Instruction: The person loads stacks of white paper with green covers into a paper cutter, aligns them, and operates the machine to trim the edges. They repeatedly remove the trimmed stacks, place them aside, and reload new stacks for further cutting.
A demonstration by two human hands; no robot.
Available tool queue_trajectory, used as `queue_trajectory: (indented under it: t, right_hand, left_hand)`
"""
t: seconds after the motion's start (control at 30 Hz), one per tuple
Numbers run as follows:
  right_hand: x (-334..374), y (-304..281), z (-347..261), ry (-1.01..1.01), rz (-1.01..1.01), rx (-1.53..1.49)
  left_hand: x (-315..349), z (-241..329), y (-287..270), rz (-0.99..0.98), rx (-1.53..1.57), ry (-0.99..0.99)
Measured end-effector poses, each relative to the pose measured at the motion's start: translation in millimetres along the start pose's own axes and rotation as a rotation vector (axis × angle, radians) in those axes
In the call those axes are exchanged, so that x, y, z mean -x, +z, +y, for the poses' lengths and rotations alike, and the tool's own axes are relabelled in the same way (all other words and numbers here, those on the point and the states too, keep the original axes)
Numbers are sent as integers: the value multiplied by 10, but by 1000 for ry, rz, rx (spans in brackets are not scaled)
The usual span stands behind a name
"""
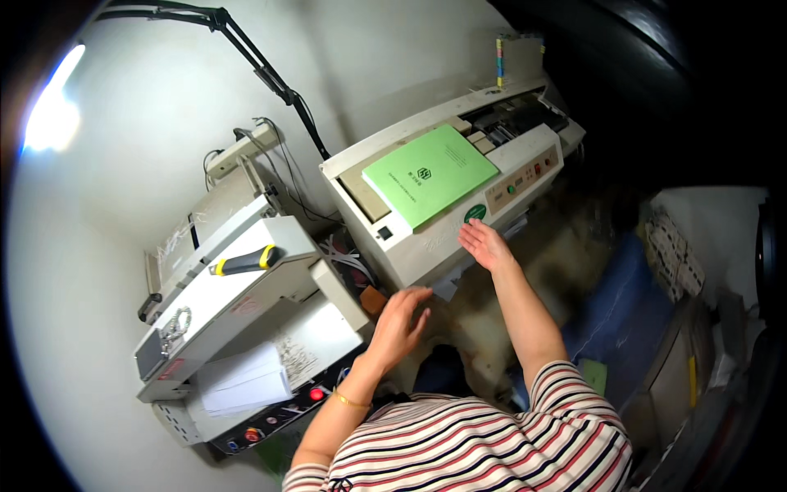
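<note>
My right hand [489, 245] is held in the air by the front face of a beige binding machine [410, 261], fingers stretched out and nothing in them. Lower and to the left, my left hand [398, 325] hangs between that machine and a paper cutter [303, 246]; its fingers are loosely bent, apart and bare. On top of the binding machine lies a light green softcover book [434, 180] with dark print on its cover. Whether it is one book or a stack, I cannot tell. Both hands are apart from it.
A yellow and black utility knife [244, 261] rests on the paper cutter, near a chain [175, 326]. White sheets [246, 379] and paper scraps lie on the cutter's bed. Above, a black lamp arm [262, 70] reaches down along the wall. Blue material [619, 299] lies to the right.
</note>
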State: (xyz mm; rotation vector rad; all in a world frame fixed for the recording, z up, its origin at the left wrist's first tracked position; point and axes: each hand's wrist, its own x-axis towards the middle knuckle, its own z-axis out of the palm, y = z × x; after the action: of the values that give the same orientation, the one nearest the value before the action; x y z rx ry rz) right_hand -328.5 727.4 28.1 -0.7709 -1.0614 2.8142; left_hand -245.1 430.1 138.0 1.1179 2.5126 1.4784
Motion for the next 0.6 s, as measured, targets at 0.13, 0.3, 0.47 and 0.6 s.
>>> queue_trajectory:
  t: [0.13,0.3,0.47,0.6]
  right_hand:
    - [-465,62,-300,88,-16,-75]
    - [-772,151,-412,252,62,-125]
    - [-827,343,-541,329,164,-160]
    - [-777,578,-588,283,166,-33]
  left_hand:
    - [-1050,-583,541,50,-465,41]
    - [-1976,-1011,788,-11,-796,-87]
    - [-2257,-1033,919,-92,-935,-204]
    - [-2380,-1263,935,105,-1103,-49]
